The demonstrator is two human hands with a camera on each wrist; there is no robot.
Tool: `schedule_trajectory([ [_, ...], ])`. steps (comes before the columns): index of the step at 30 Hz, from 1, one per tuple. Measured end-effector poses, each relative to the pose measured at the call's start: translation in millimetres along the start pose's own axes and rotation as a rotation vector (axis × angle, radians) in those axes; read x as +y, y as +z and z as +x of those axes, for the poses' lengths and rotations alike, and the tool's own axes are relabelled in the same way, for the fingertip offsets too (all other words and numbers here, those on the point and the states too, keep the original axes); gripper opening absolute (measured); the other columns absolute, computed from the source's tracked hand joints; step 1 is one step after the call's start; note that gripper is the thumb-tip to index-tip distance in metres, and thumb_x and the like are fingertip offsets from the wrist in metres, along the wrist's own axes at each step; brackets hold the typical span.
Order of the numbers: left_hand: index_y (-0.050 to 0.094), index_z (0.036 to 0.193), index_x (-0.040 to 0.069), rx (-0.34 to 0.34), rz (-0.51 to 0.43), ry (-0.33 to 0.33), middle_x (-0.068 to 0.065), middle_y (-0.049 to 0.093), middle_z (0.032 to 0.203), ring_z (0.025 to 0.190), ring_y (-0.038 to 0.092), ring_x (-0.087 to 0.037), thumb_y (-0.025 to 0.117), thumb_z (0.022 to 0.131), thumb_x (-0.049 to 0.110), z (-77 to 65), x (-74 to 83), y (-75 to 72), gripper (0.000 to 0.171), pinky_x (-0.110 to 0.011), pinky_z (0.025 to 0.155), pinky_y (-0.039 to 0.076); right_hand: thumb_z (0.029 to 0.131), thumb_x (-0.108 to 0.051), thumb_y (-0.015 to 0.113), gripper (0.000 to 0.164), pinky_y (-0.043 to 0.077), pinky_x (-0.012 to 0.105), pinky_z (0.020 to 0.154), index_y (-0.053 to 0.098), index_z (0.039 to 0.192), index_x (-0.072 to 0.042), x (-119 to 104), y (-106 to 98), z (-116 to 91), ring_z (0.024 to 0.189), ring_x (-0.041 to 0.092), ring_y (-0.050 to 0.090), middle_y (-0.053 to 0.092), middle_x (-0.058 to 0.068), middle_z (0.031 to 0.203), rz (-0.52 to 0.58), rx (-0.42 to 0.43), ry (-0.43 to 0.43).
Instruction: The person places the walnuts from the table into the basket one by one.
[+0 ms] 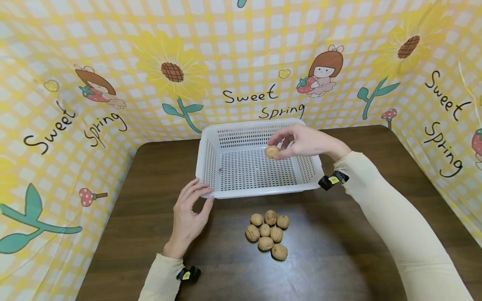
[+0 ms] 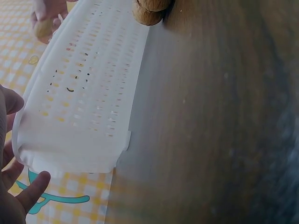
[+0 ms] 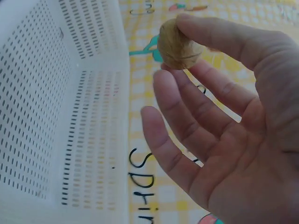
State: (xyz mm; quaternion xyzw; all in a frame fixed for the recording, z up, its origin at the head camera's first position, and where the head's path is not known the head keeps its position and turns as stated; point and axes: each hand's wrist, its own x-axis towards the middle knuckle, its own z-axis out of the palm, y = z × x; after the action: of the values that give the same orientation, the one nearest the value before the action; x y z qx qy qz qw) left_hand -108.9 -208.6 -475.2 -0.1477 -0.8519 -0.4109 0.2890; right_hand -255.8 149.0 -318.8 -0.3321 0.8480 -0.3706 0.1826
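Note:
My right hand (image 1: 299, 141) pinches a walnut (image 1: 273, 151) between thumb and fingertips, held above the white perforated plastic basket (image 1: 260, 192). In the right wrist view the same walnut (image 3: 178, 45) sits at the thumb tip, with the other fingers (image 3: 161, 133) spread below it. My left hand (image 1: 190, 213) touches the basket's near left corner, fingers at the rim and thumb (image 1: 206, 207) at the corner's front. The left wrist view shows those fingers (image 2: 35, 190) around the basket's end (image 2: 70, 156). No walnut shows inside the basket.
Several loose walnuts (image 1: 265, 230) lie in a cluster on the dark wooden table (image 1: 331, 251), in front of the basket. A yellow checked cloth (image 1: 241, 50) with printed flowers and lettering hangs behind and at both sides of the table.

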Motion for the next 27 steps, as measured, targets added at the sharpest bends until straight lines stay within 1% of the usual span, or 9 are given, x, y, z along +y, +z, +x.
schedule_trajectory([
  [4, 0.082, 0.109, 0.010, -0.003, -0.002, -0.014, -0.009, 0.076, 0.125, 0.142, 0.057, -0.032, 0.079, 0.091, 0.008, -0.7, 1.6, 0.3, 0.018, -0.029, 0.124, 0.039, 0.098, -0.018, 0.077, 0.046, 0.059, 0.033, 0.081, 0.068, 0.140, -0.005, 9.3, -1.4, 9.2, 0.096, 0.022, 0.072, 0.074, 0.012, 0.130, 0.028, 0.049, 0.002],
  [7, 0.082, 0.108, 0.010, 0.000, -0.002, -0.013, -0.009, 0.076, 0.124, 0.142, 0.057, -0.032, 0.079, 0.091, 0.008, -1.0, 1.5, 0.7, 0.017, -0.028, 0.124, 0.039, 0.102, -0.018, 0.072, 0.047, 0.060, 0.034, 0.075, 0.063, 0.147, -0.007, 17.4, -0.2, 15.6, 0.088, 0.022, 0.072, 0.070, 0.015, 0.138, 0.043, 0.082, 0.002],
  [9, 0.082, 0.107, 0.010, 0.005, -0.003, -0.009, -0.009, 0.076, 0.123, 0.141, 0.057, -0.032, 0.079, 0.091, 0.007, -1.0, 0.7, 1.0, 0.017, -0.027, 0.124, 0.039, 0.104, -0.020, 0.070, 0.047, 0.058, 0.034, 0.069, 0.062, 0.148, -0.010, 22.9, 1.3, 20.3, 0.081, 0.021, 0.071, 0.068, 0.014, 0.142, 0.045, 0.104, 0.006],
  [12, 0.082, 0.107, 0.010, 0.012, -0.005, 0.000, -0.009, 0.077, 0.123, 0.141, 0.058, -0.032, 0.079, 0.090, 0.006, -0.9, -1.0, 1.6, 0.018, -0.026, 0.124, 0.038, 0.104, -0.021, 0.070, 0.045, 0.055, 0.032, 0.064, 0.063, 0.147, -0.011, 30.3, 4.2, 27.0, 0.076, 0.020, 0.068, 0.068, 0.015, 0.141, 0.052, 0.126, 0.022],
  [15, 0.082, 0.108, 0.011, 0.011, -0.005, -0.002, -0.008, 0.076, 0.124, 0.141, 0.057, -0.031, 0.079, 0.091, 0.007, -1.1, -1.7, 1.8, 0.018, -0.025, 0.124, 0.038, 0.103, -0.022, 0.072, 0.044, 0.057, 0.029, 0.067, 0.065, 0.145, -0.011, 36.2, 7.3, 33.6, 0.083, 0.022, 0.071, 0.069, 0.013, 0.139, 0.063, 0.145, 0.053],
  [18, 0.082, 0.109, 0.011, 0.007, 0.002, -0.005, -0.008, 0.076, 0.125, 0.142, 0.057, -0.031, 0.079, 0.091, 0.007, -1.5, -1.9, 1.9, 0.018, -0.027, 0.124, 0.038, 0.102, -0.024, 0.073, 0.045, 0.060, 0.031, 0.074, 0.065, 0.145, -0.011, 40.6, 9.9, 39.4, 0.098, 0.028, 0.074, 0.070, 0.012, 0.140, 0.067, 0.159, 0.091],
  [22, 0.082, 0.109, 0.011, 0.008, 0.009, -0.003, -0.008, 0.076, 0.125, 0.142, 0.057, -0.031, 0.079, 0.091, 0.007, -2.0, -2.3, 2.0, 0.018, -0.030, 0.124, 0.039, 0.102, -0.029, 0.072, 0.049, 0.062, 0.042, 0.084, 0.064, 0.147, -0.011, 43.5, 12.0, 46.8, 0.109, 0.033, 0.072, 0.068, 0.013, 0.143, 0.060, 0.161, 0.133],
  [25, 0.082, 0.109, 0.011, 0.011, 0.005, 0.000, -0.008, 0.076, 0.125, 0.141, 0.057, -0.031, 0.079, 0.092, 0.007, -2.2, -2.2, 1.9, 0.018, -0.029, 0.124, 0.039, 0.102, -0.034, 0.072, 0.050, 0.061, 0.050, 0.092, 0.063, 0.147, -0.013, 45.0, 13.4, 53.3, 0.109, 0.031, 0.070, 0.068, 0.011, 0.142, 0.067, 0.163, 0.157],
  [27, 0.082, 0.109, 0.011, 0.012, 0.001, 0.005, -0.008, 0.076, 0.124, 0.141, 0.057, -0.031, 0.079, 0.091, 0.007, -2.4, -2.0, 1.8, 0.018, -0.028, 0.124, 0.039, 0.102, -0.034, 0.072, 0.050, 0.060, 0.052, 0.094, 0.063, 0.147, -0.013, 47.4, 15.1, 58.2, 0.110, 0.031, 0.070, 0.069, 0.011, 0.142, 0.078, 0.164, 0.166],
])
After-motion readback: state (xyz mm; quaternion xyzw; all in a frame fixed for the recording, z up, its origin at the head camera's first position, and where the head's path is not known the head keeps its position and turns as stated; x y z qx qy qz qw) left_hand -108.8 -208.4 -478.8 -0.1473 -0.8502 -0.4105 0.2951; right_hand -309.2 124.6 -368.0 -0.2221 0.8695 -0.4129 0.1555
